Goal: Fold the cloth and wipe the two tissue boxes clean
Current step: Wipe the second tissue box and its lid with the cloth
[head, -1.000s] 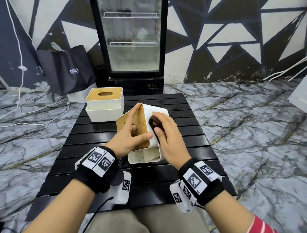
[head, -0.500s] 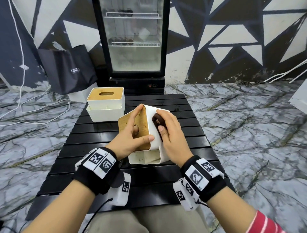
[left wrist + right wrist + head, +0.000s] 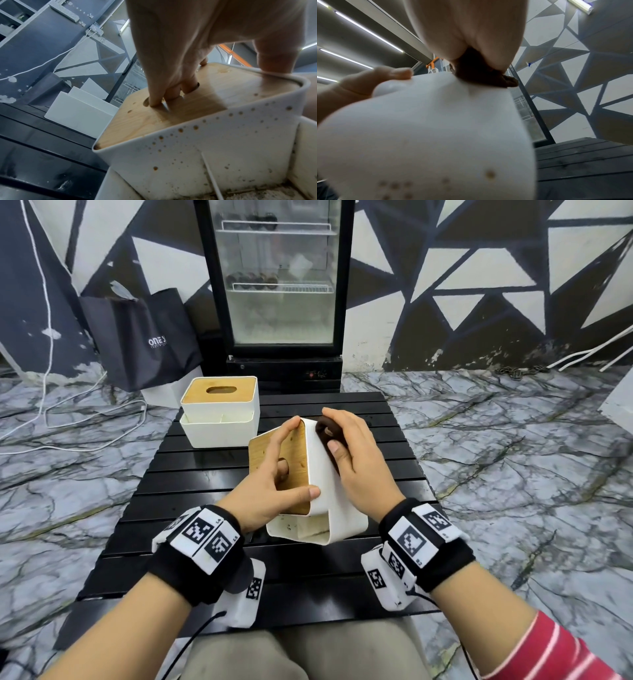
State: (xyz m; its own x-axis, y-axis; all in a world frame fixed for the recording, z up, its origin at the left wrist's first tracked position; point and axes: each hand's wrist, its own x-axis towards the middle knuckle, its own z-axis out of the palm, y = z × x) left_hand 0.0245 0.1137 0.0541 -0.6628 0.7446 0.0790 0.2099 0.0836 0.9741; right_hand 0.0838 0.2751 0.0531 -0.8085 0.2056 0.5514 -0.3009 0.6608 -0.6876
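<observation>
Change since a second ago: we have slid the brown cloth (image 3: 327, 433) up the white side of the near tissue box (image 3: 320, 474), from mid-panel toward its far top corner; the left-hand grip looks the same.

Near tissue box: centre of the head view, tipped on its side over its lower tray, wooden lid (image 3: 286, 467) facing frame left. Brown specks dot its near white face in the left wrist view.

Cloth: a small folded wad, pressed to the box's right-hand face under our right hand (image 3: 359, 463). Fingers curled over it, thumb on its near edge.

Left hand (image 3: 267, 494): clamped on the box, fingers (image 3: 171, 93) hooked into the lid slot, thumb along the near corner, one fingertip on the far top edge.

Second tissue box (image 3: 221, 410): upright at centre left of the head view, well apart, on the black slatted tabletop (image 3: 191, 491).

Surroundings: glass-door fridge (image 3: 277, 285) top centre, dark bag (image 3: 144, 337) upper left.

Risks, as we judge them: the cloth is at the panel's edge, so another stroke may run off it; hard rubbing could pull the tilted box off its tray or pop the lid; the speckled face may get missed.
</observation>
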